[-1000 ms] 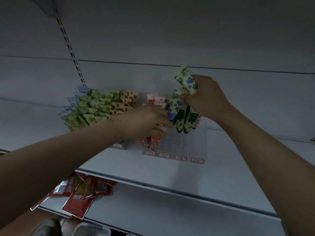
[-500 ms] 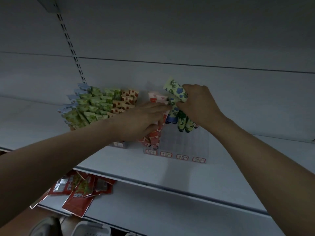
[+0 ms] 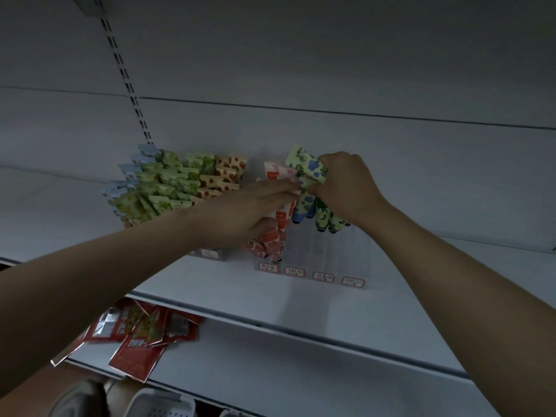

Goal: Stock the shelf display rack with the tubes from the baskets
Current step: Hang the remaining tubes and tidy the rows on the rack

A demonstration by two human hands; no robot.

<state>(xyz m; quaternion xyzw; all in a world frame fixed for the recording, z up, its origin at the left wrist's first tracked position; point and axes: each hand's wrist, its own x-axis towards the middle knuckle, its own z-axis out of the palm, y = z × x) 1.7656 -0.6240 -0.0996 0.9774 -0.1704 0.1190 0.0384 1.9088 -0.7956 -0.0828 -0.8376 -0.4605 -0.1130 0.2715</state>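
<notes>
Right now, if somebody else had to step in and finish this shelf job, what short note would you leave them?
Right hand grips a bunch of flower-print tubes above the clear display rack.
Left hand, fingers straight, reaches to that bunch across the red-and-white tubes.
Done: the left rack's green and orange tubes are stocked, and the red-and-white column.
Left: the clear rack's three right columns look empty; slot the bunch in. A white basket shows below; its contents are hidden.

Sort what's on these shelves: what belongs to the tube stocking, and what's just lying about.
Job:
- floral tubes gripped in the right hand
- left hand on the red tubes
- clear display rack
- white basket

Lying about:
- red packets on the lower shelf
</notes>
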